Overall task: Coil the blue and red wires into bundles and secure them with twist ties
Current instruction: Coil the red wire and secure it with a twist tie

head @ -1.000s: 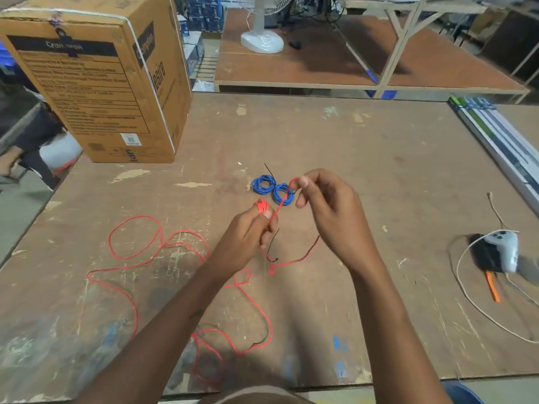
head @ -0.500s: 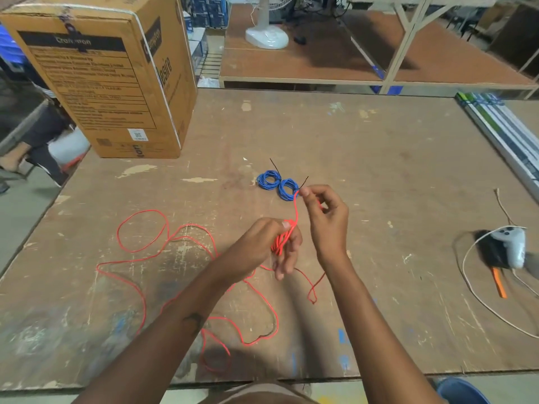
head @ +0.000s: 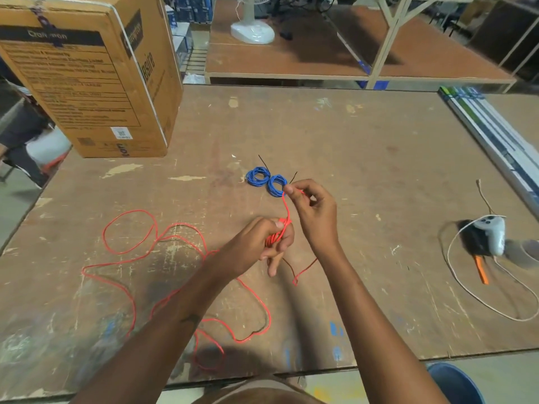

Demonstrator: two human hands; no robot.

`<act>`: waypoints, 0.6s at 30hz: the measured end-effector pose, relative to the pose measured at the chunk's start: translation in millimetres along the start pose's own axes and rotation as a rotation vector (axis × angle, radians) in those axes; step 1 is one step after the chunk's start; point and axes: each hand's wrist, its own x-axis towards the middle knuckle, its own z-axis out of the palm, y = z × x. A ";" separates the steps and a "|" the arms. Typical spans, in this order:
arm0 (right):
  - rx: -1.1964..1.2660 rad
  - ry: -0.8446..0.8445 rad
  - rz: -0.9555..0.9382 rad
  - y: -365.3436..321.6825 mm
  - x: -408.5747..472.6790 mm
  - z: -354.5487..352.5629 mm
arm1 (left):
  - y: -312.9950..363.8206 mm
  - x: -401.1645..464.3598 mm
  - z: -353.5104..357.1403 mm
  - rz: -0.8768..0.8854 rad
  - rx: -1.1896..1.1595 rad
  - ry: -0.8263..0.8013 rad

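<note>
Centre of the frame: the left hand [head: 262, 243] is curled around a small bunch of thin red wire [head: 128, 228], its lower fingers extended downward. Just above and to the right, the right hand [head: 315, 211] pinches the same wire between thumb and forefinger, wrist bent, holding a short taut strand that rises from the left hand. The remaining red wire lies in loose loops across the lower left of the worn brown wooden table [head: 364, 158]. Two small coiled bundles of blue wire [head: 266, 179] rest side by side directly above the hands.
</note>
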 end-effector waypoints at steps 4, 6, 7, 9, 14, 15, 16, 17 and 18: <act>-0.023 -0.184 0.084 19.1 -32.1 5.4 | 12.8 4.5 -2.1 0.164 -0.080 0.099; -0.040 -0.292 0.092 18.5 -52.0 5.7 | 17.6 8.6 -2.4 0.225 -0.183 0.154; -0.056 -0.339 0.104 14.4 -61.6 5.6 | 20.4 10.8 -1.5 0.238 -0.256 0.182; -0.101 -0.413 0.130 5.0 -78.5 4.4 | 24.2 17.1 2.6 0.243 -0.359 0.288; -0.015 -0.555 0.136 -22.9 -93.7 -11.8 | 11.1 33.1 0.9 0.330 -0.071 0.597; 0.045 -0.558 0.164 -27.3 -91.2 -15.5 | 5.0 34.0 -3.0 0.339 0.062 0.619; 0.086 -0.557 0.182 -30.3 -87.4 -20.0 | -1.5 34.7 -6.1 0.347 0.203 0.634; 0.095 -0.564 0.185 -32.9 -83.0 -24.7 | -7.7 35.5 -8.9 0.361 0.337 0.648; 0.088 -0.577 0.179 -36.3 -78.1 -29.2 | -12.7 36.4 -10.7 0.384 0.459 0.660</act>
